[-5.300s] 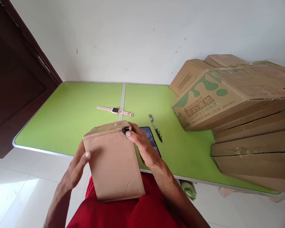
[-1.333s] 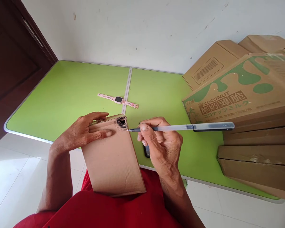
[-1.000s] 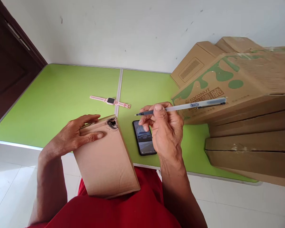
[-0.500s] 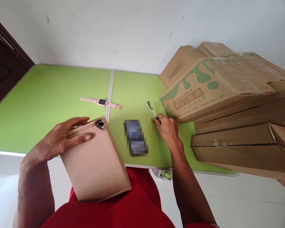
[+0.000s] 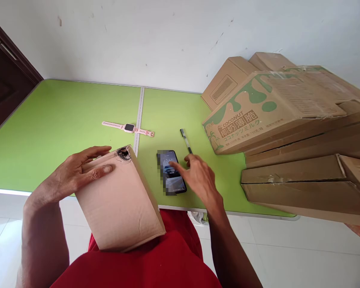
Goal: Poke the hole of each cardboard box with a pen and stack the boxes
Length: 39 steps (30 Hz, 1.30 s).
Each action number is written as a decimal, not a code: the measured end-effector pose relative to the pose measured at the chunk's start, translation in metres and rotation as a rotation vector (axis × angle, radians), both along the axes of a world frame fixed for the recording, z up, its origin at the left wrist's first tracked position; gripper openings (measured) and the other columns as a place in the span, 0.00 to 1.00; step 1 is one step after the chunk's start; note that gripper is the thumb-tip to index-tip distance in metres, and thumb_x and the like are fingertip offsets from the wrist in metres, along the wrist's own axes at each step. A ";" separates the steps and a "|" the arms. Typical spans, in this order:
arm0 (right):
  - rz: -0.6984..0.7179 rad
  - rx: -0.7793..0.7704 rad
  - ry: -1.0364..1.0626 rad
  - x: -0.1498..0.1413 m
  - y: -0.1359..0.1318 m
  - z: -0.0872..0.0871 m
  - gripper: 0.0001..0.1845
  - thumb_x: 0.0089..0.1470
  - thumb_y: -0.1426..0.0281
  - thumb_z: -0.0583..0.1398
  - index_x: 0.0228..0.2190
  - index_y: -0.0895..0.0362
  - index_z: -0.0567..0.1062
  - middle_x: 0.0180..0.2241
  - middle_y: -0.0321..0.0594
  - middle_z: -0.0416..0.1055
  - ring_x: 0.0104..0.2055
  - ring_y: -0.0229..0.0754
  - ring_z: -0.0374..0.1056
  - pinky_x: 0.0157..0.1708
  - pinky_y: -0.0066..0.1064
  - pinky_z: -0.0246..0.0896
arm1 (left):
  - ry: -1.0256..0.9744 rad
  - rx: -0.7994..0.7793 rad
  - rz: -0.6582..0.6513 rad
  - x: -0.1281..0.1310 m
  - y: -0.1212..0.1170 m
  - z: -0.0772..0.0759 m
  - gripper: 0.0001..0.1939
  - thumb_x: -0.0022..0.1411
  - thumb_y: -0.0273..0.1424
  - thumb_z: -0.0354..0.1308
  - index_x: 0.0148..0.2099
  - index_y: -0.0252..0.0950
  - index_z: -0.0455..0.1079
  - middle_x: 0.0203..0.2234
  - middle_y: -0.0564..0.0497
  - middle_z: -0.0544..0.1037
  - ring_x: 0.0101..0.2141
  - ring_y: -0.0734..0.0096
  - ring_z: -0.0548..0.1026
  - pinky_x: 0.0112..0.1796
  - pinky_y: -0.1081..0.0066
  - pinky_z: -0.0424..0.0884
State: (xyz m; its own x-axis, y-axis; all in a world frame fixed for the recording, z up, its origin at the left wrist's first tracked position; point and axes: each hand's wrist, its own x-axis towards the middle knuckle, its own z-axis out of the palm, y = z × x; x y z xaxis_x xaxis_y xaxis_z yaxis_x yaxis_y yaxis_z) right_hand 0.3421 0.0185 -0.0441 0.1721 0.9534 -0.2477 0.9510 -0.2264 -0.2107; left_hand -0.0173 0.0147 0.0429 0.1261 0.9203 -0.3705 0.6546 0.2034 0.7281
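Note:
My left hand (image 5: 78,172) grips the upper left edge of a plain cardboard box (image 5: 122,208), thumb on the near face and fingers behind. The box leans tilted against my red clothing at the table edge, with a dark, scribbled-round hole in its top corner. My right hand (image 5: 199,176) is open above the green table (image 5: 168,112), its thumb stretched over the lit screen of a phone (image 5: 175,183). A pen with a dark cap (image 5: 185,139) lies just beyond my right fingers, its near end close to them; whether they touch is unclear.
A pink-strapped smartwatch (image 5: 129,128) lies across the table's metal seam. Several cardboard boxes (image 5: 236,128) crowd the right side, one printed with green drips and "COCONUT". A white wall (image 5: 122,40) stands behind, and a dark door (image 5: 6,80) at the left.
My right hand has moved left and toward me, letting go of the pen, which lies slightly further left. The phone's screen has lit up. My left hand and the box have barely shifted.

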 end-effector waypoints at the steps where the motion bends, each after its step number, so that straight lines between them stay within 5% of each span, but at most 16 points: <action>1: -0.010 -0.026 0.030 -0.008 -0.008 -0.001 0.24 0.74 0.54 0.68 0.55 0.62 0.79 0.56 0.59 0.81 0.58 0.63 0.79 0.48 0.42 0.69 | -0.010 -0.008 0.012 0.000 -0.001 0.001 0.49 0.56 0.70 0.71 0.71 0.50 0.77 0.72 0.51 0.81 0.72 0.39 0.77 0.65 0.59 0.81; 6: -0.154 -0.064 0.201 -0.032 -0.021 -0.011 0.34 0.56 0.62 0.81 0.55 0.66 0.77 0.59 0.70 0.78 0.65 0.75 0.74 0.52 0.47 0.69 | -0.027 0.000 0.035 0.004 -0.003 0.004 0.49 0.54 0.70 0.72 0.69 0.48 0.79 0.70 0.48 0.82 0.70 0.36 0.79 0.61 0.59 0.84; 11: -0.170 -0.077 0.535 -0.026 -0.019 -0.021 0.16 0.59 0.58 0.71 0.40 0.55 0.79 0.40 0.50 0.84 0.46 0.62 0.80 0.47 0.45 0.70 | -0.039 0.034 0.027 0.000 -0.005 -0.001 0.48 0.57 0.69 0.71 0.70 0.47 0.78 0.72 0.47 0.81 0.72 0.36 0.76 0.65 0.57 0.81; 15: -0.217 -0.078 0.863 -0.021 -0.033 -0.022 0.23 0.55 0.48 0.67 0.43 0.53 0.81 0.47 0.47 0.86 0.51 0.60 0.81 0.50 0.46 0.76 | -0.038 0.047 0.029 -0.003 -0.007 -0.006 0.47 0.58 0.69 0.70 0.70 0.48 0.78 0.71 0.46 0.81 0.69 0.35 0.79 0.68 0.50 0.78; 18: -0.331 -0.109 1.236 -0.019 -0.041 -0.009 0.30 0.56 0.46 0.67 0.51 0.54 0.81 0.56 0.53 0.86 0.53 0.61 0.84 0.49 0.51 0.82 | -0.056 0.038 0.023 -0.005 -0.008 -0.007 0.47 0.58 0.69 0.71 0.70 0.48 0.78 0.71 0.45 0.81 0.69 0.34 0.79 0.67 0.49 0.79; 21: -0.436 -0.134 1.799 -0.019 -0.041 0.017 0.22 0.57 0.60 0.73 0.52 0.52 0.84 0.59 0.47 0.86 0.54 0.57 0.86 0.49 0.47 0.86 | -0.035 0.047 0.018 -0.005 -0.006 -0.006 0.47 0.58 0.69 0.71 0.70 0.48 0.78 0.72 0.44 0.81 0.70 0.33 0.78 0.65 0.51 0.80; 23: -0.387 -0.147 2.029 -0.023 -0.037 0.038 0.16 0.61 0.65 0.72 0.50 0.52 0.87 0.56 0.43 0.88 0.51 0.51 0.86 0.46 0.40 0.86 | -0.011 0.067 0.001 -0.006 -0.004 -0.005 0.47 0.59 0.69 0.70 0.70 0.48 0.79 0.72 0.44 0.81 0.69 0.33 0.79 0.66 0.51 0.80; 26: -0.201 -0.240 2.233 -0.039 -0.032 0.065 0.15 0.69 0.59 0.70 0.50 0.54 0.89 0.49 0.42 0.89 0.45 0.45 0.86 0.42 0.34 0.85 | 0.002 0.074 -0.019 -0.005 -0.002 -0.003 0.47 0.60 0.69 0.69 0.71 0.47 0.79 0.70 0.44 0.82 0.68 0.34 0.80 0.68 0.48 0.77; 32: -0.082 -0.626 2.353 -0.088 -0.040 0.080 0.38 0.78 0.40 0.54 0.54 0.58 0.88 0.50 0.49 0.88 0.45 0.48 0.85 0.46 0.38 0.84 | -0.065 0.062 -0.023 -0.002 -0.007 -0.002 0.49 0.62 0.69 0.68 0.72 0.41 0.77 0.71 0.39 0.80 0.65 0.34 0.82 0.62 0.50 0.83; 39: -0.182 -0.691 2.229 -0.102 -0.056 0.070 0.35 0.67 0.41 0.63 0.53 0.57 0.87 0.53 0.53 0.88 0.45 0.60 0.86 0.45 0.51 0.84 | -0.127 0.109 -0.089 0.000 -0.008 -0.002 0.44 0.63 0.68 0.67 0.67 0.41 0.80 0.63 0.42 0.86 0.58 0.35 0.86 0.56 0.51 0.86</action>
State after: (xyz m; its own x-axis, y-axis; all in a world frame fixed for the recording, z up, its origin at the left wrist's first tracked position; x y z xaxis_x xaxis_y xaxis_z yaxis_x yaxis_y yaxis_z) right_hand 0.2397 -0.0374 0.0264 -0.6750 0.6895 -0.2626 -0.5784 -0.7154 -0.3920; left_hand -0.0174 0.0070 0.0409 0.2479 0.9372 -0.2453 0.5677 0.0646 0.8207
